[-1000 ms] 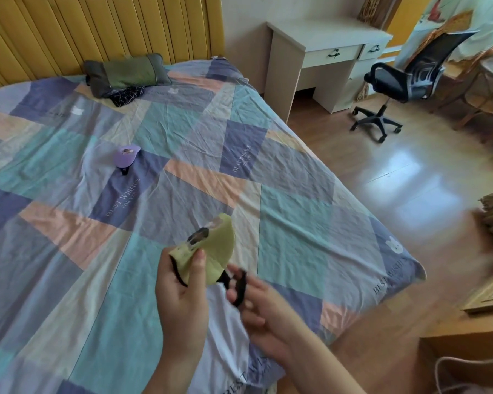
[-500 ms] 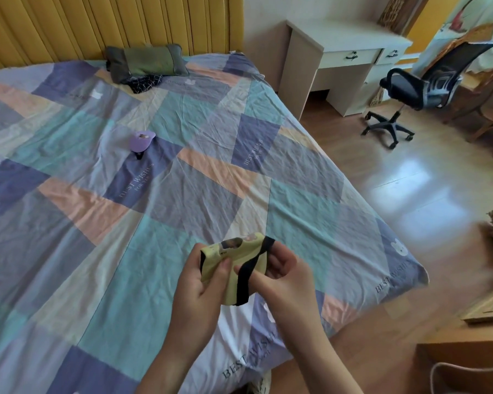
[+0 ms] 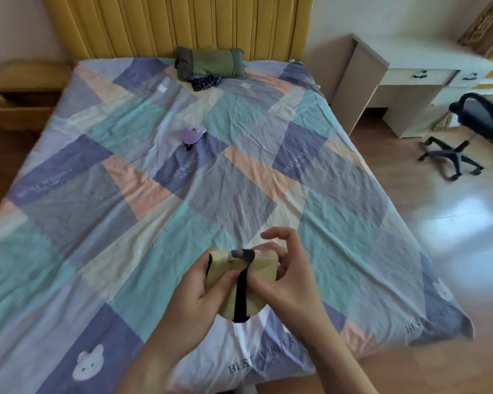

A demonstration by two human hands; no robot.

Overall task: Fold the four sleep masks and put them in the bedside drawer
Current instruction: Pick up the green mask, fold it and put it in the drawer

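A yellow-green sleep mask (image 3: 258,268), folded in half with its black strap wrapped round it, is held above the near end of the bed. My left hand (image 3: 199,297) grips its left side, thumb on top. My right hand (image 3: 285,277) holds its right side, thumb pressed near the strap, index finger raised. A purple sleep mask (image 3: 193,135) lies folded on the quilt in the middle of the bed. A wooden bedside unit (image 3: 23,92) with an open drawer stands at the far left of the bed.
The patchwork quilt (image 3: 239,194) covers the bed. A green pillow (image 3: 211,64) and a dark checked cloth (image 3: 207,81) lie by the yellow headboard. A white desk (image 3: 404,78) and a black swivel chair (image 3: 473,123) stand on the wooden floor at right.
The mask went from half-open in my left hand to folded, with the strap wound round it by my right hand. My view swung left, and the bedside unit came into sight.
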